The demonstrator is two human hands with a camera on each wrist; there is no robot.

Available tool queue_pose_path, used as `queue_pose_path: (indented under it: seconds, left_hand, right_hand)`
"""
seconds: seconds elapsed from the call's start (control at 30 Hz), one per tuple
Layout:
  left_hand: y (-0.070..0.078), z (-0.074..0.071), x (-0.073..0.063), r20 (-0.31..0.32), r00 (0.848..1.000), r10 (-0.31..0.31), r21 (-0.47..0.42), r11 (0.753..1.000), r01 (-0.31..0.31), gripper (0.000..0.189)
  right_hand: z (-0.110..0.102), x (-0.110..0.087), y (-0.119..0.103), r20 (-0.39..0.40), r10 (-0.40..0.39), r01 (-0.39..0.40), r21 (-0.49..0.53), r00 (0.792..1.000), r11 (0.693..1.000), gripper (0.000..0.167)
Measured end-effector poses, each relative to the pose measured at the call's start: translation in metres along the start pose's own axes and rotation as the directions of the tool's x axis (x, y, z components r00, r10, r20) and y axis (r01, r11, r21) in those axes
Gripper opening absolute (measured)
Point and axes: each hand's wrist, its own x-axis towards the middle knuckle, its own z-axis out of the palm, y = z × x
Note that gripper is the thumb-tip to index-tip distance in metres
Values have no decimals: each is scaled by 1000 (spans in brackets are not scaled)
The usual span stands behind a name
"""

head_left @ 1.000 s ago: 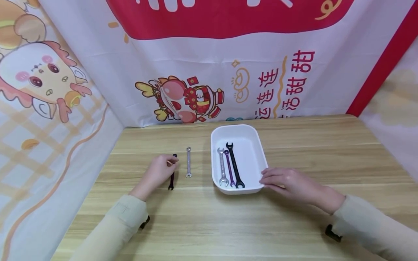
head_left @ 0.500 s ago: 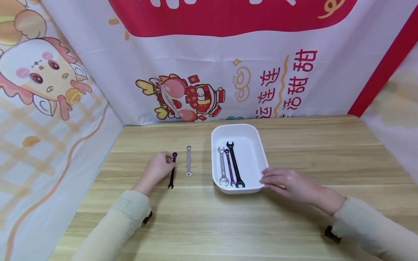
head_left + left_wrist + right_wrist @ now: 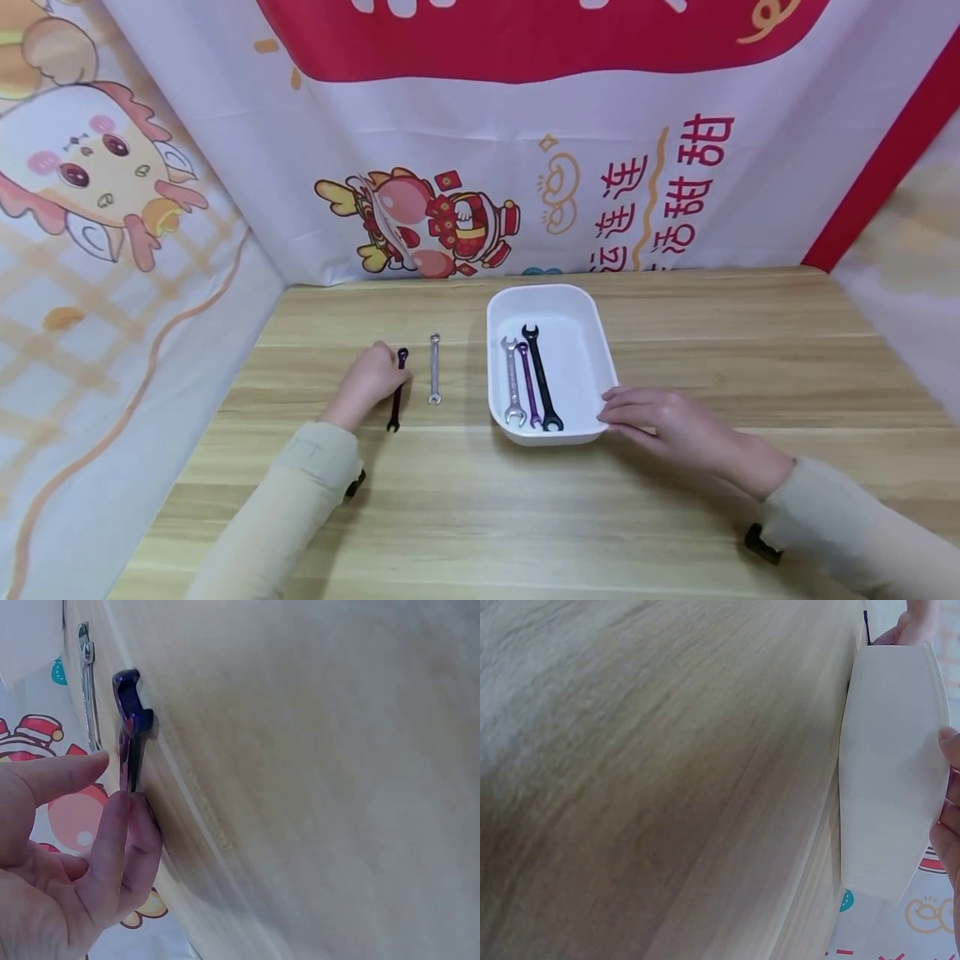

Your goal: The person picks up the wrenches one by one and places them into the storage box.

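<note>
In the head view my left hand (image 3: 371, 379) is at a dark purple wrench (image 3: 396, 404) lying on the table. The left wrist view shows fingertips (image 3: 124, 806) touching the shank of this wrench (image 3: 133, 720), while the thumb stands a little apart from it. Just right of it lies a small silver wrench (image 3: 435, 371). My right hand (image 3: 667, 421) grips the near right corner of a white plastic box (image 3: 603, 350) by its rim. Inside, along the left side, lie a silver wrench (image 3: 513, 383), a purple wrench (image 3: 529, 387) and a black wrench (image 3: 543, 383).
The wood-grain table (image 3: 495, 517) runs back to a printed cloth (image 3: 465, 117) hanging behind it. Another patterned cloth (image 3: 172, 275) closes off the left side.
My left hand has shifted slightly around the upper part of the dark purple wrench, and its forearm has swung a little right. The wrenches, the box and my right hand stay put.
</note>
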Motion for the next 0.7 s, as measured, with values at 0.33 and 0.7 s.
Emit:
queue_pose_path:
  seconds: [0.33,0.7]
  left_hand:
    - [4,1,0,34,999,-28,82,996,25,11]
    - [9,2,2,16,999,-35,102,994,33,16]
  right_hand:
    - [3,-2,0,-17,11,-10,21,1000,1000,30]
    - [5,-4,4,-61,-30,31,25,998,999,15]
